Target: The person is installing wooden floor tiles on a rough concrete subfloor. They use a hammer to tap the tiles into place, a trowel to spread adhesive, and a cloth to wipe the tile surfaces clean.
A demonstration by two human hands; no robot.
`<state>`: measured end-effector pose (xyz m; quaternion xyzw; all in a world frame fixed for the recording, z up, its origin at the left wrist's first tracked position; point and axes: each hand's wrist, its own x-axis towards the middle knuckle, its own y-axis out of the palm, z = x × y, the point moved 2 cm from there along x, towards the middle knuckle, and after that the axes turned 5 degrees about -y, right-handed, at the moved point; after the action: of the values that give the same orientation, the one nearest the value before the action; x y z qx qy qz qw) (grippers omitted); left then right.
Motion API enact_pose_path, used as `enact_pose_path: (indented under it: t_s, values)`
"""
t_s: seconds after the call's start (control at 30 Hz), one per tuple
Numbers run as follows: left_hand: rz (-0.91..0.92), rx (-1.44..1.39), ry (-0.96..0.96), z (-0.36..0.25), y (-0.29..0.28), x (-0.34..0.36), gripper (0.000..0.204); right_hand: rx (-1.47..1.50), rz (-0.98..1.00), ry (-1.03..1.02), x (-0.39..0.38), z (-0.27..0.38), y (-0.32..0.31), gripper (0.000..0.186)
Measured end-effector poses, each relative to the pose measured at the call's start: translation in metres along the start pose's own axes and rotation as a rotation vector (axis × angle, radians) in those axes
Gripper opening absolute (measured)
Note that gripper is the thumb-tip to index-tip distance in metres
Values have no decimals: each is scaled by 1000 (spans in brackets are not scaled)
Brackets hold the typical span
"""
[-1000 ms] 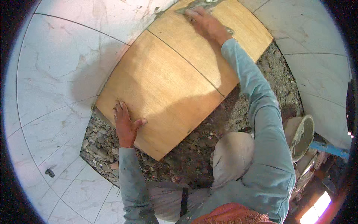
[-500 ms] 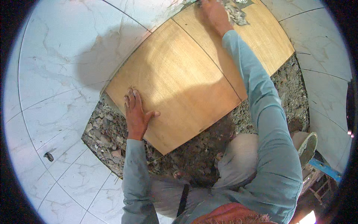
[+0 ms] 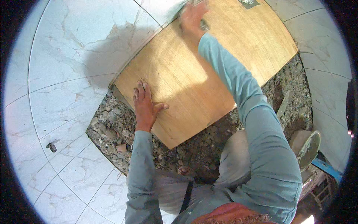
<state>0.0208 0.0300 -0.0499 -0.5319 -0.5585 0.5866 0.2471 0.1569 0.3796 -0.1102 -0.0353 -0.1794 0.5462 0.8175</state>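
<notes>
Wood-patterned tiles (image 3: 179, 112) lie over a bed of rubble, among white marbled floor tiles. Fingers spread, my left hand (image 3: 146, 108) presses flat on the near left part of the wood-patterned surface. My right hand (image 3: 192, 20) is smeared by motion at the far edge, by the joint with the white tiles. Under its palm a bit of a grey, crumpled rag (image 3: 204, 25) shows; the rest is hidden by the hand. My right forearm crosses over the wood-patterned surface and hides part of it.
Loose rubble (image 3: 112, 117) is exposed at the near and left sides. A flat, pale strip (image 3: 283, 104) lies on the rubble at right. Beside my right arm stand a dirty bucket (image 3: 308, 149) and a blue bar (image 3: 328, 170). A small dark lump (image 3: 51, 147) lies on white tile.
My right hand has moved left along the far edge with the rag, uncovering a grey notch at the top. My left hand stays flat on the tile; the view has shifted slightly.
</notes>
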Motion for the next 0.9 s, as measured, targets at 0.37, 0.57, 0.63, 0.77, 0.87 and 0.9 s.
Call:
enact_pose_path:
  t_s: [0.37,0.57,0.63,0.77,0.87,0.9]
  values:
    - [-86,-39,25,6,6,0,121,-328,388,-594,6,16,-67,34]
    - [-122,0,49,9,12,2,121,-611,622,-914,-16,-1,-73,28]
    - [-123,14,64,9,11,2,121,-655,745,-848,-15,4,-87,27]
    - [-109,20,27,7,10,1,122,-731,809,-823,-43,12,-158,28]
    - [-44,2,-12,7,9,0,124,-704,781,-837,-75,13,-233,32]
    - [-24,-7,-20,7,8,0,124,-692,744,-872,-85,14,-258,30]
